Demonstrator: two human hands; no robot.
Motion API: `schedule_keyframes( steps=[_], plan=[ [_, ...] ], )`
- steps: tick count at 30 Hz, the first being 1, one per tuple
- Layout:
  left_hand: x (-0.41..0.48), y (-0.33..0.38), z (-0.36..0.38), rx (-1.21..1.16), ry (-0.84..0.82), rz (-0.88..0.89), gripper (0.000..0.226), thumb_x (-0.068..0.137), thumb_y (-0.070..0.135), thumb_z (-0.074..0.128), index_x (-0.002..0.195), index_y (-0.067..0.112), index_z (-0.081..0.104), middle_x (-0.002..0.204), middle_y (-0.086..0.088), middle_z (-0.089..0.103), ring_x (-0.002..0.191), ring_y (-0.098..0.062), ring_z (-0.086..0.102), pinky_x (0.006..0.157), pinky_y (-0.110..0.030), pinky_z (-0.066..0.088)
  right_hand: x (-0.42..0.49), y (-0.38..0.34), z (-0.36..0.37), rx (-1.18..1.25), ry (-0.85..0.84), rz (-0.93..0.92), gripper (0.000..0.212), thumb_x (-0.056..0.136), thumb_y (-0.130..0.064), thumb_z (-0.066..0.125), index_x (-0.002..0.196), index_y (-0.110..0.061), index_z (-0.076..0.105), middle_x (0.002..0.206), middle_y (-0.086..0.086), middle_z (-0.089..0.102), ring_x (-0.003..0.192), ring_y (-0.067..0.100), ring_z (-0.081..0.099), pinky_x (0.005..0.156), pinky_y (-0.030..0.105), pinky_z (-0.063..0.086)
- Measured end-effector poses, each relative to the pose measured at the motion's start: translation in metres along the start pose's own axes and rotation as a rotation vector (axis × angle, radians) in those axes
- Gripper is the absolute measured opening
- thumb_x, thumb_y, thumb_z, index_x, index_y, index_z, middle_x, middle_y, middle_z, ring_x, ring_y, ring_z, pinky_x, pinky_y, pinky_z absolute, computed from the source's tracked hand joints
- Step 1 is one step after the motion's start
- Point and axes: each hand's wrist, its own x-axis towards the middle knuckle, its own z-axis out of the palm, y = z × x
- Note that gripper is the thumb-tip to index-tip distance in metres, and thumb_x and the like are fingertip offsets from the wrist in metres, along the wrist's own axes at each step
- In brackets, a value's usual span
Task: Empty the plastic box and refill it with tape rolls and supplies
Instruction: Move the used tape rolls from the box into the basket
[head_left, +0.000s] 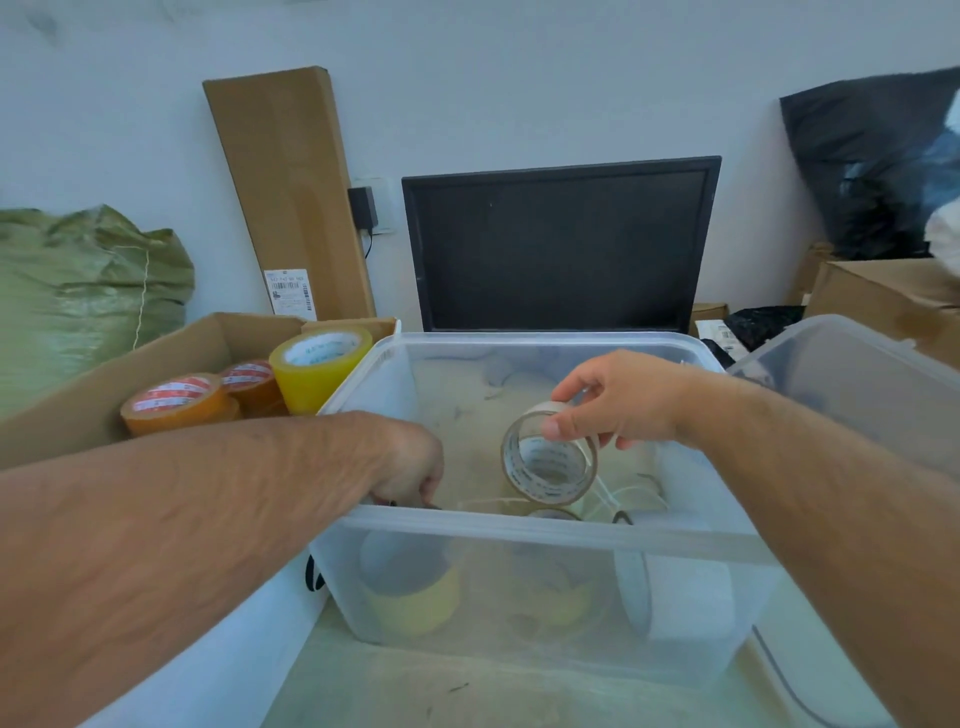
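A clear plastic box (545, 530) stands in front of me. My right hand (618, 397) holds a clear tape roll (548, 460) by its rim, above the inside of the box. My left hand (405, 457) reaches down into the box at its near left corner; its fingers are curled and hidden behind the rim, so I cannot tell what they touch. Through the front wall I see a yellowish roll (415, 597), another pale roll (556, 597) and a white roll (675, 597) lying on the bottom.
A cardboard box (104, 384) at the left holds two brown tape rolls (176, 402) and a yellow roll (319, 366). Behind stand a black monitor (561, 244), a tall carton (291, 192) and a green sack (78, 291). The clear lid (857, 379) lies at the right.
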Motion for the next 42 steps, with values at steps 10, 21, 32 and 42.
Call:
schedule_keyframes(
  steps=[10, 21, 32, 42],
  plan=[
    [0.005, -0.012, -0.007, -0.451, 0.062, -0.038, 0.028, 0.093, 0.030, 0.055, 0.075, 0.009, 0.060, 0.078, -0.005, 0.069, 0.061, -0.014, 0.063, 0.057, -0.026, 0.050, 0.001, 0.004, -0.002, -0.027, 0.048, 0.044, 0.031, 0.084, -0.056, 0.070, 0.097, -0.028, 0.073, 0.088, -0.003, 0.074, 0.086, 0.018, 0.071, 0.074, 0.031, 0.059],
    [0.004, -0.018, -0.013, -0.864, 0.219, -0.044, 0.024, 0.099, 0.027, 0.048, 0.085, 0.015, 0.062, 0.091, -0.008, 0.070, 0.078, -0.018, 0.070, 0.070, -0.030, 0.061, 0.001, 0.002, -0.003, 0.139, 0.092, 0.137, 0.035, 0.087, -0.055, 0.066, 0.097, -0.021, 0.072, 0.092, 0.005, 0.074, 0.085, 0.024, 0.073, 0.068, 0.031, 0.060],
    [0.002, -0.019, -0.023, -1.552, 0.372, -0.053, 0.033, 0.099, 0.034, 0.046, 0.118, 0.014, 0.063, 0.110, -0.007, 0.072, 0.101, -0.022, 0.068, 0.089, -0.043, 0.057, -0.014, -0.009, -0.013, 0.320, 0.324, 0.192, 0.038, 0.086, -0.057, 0.068, 0.093, -0.020, 0.074, 0.089, 0.009, 0.074, 0.081, 0.027, 0.075, 0.079, 0.041, 0.063],
    [-0.079, 0.014, -0.062, -2.034, 0.476, 0.410, 0.023, 0.098, 0.025, 0.057, 0.115, 0.014, 0.066, 0.109, -0.001, 0.075, 0.103, -0.014, 0.068, 0.087, -0.034, 0.055, -0.115, -0.009, -0.052, 1.094, 0.472, 0.086, 0.050, 0.079, -0.034, 0.077, 0.118, -0.004, 0.067, 0.118, 0.023, 0.065, 0.103, 0.033, 0.070, 0.083, 0.046, 0.061]
  ],
)
